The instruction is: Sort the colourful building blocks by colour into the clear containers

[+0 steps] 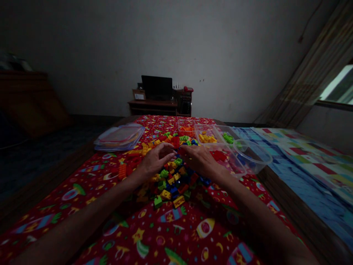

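Note:
A loose pile of toy building blocks [172, 180] in yellow, green, blue, red and orange lies on a red patterned cloth. Over its middle, my left hand [157, 159] is curled, thumb and fingers bent towards each other. My right hand [199, 157] faces it from the other side, back of the hand up, its fingertips close to the left ones. Small dark red and blue shapes show between the fingertips; whether they are held or lie in the pile behind is unclear. A red block [175, 141] shows just beyond the hands.
Clear plastic boxes hold sorted blocks: orange blocks [186, 131], yellow blocks [207, 138] and green blocks [228, 138]. A round clear tub [260, 162] stands at the right. Stacked lids [120, 137] lie at the left. Beyond the cloth [154, 235] are a desk and monitor [157, 87].

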Tool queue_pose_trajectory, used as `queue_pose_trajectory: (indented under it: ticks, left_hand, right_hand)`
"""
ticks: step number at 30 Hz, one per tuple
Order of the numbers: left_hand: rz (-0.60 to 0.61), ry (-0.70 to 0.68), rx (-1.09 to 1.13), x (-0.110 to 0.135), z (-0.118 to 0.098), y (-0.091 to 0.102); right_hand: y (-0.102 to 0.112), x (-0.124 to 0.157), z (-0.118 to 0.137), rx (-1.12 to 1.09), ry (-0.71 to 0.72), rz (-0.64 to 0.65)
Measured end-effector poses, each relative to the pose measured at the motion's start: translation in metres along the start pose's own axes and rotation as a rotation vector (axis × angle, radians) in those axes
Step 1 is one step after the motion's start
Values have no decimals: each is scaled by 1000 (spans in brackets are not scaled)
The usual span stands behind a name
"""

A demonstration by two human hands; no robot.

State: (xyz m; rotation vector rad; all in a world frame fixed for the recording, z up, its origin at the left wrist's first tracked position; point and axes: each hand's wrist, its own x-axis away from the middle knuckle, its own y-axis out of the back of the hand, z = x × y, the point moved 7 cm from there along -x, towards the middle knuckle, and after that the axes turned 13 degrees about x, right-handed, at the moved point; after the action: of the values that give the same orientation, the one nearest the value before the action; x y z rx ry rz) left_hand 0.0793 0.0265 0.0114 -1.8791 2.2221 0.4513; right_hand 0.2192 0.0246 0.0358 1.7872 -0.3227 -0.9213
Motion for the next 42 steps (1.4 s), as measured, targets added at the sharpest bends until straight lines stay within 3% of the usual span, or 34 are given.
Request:
queue_pose_trajectory:
  ticks: [3, 8, 13, 18, 25, 30, 35, 39, 42]
  left_hand:
    - [-19, -49, -260, 2, -8, 7]
    - [-48, -166, -583, -2, -11, 16]
    - [32, -322, -732, -15, -2, 18]
    - [172, -250, -822, -23, 15, 27]
    - [-36, -259, -776, -12, -9, 39]
    - [-5, -400, -745, -10, -24, 14]
    - [59, -518, -713, -7, -23, -20]
    - [119, -561, -691, -3, -19, -34]
    - [184, -549, -682, -3, -19, -34]
  right_hand:
    - [12, 8, -36, 111, -158, 76]
    - [13, 31, -101, 264, -424, 365]
    - [18, 37, -122, 295, -543, 392]
    - [19, 29, -111, 234, -488, 272]
    - [17, 20, -85, 219, -337, 234]
    - [16, 10, -53, 109, -236, 172]
    - [7, 4, -19, -181, -92, 82]
    - [-5, 1, -13, -345, -69, 159]
    - [-10, 0, -19, -421, -121, 212]
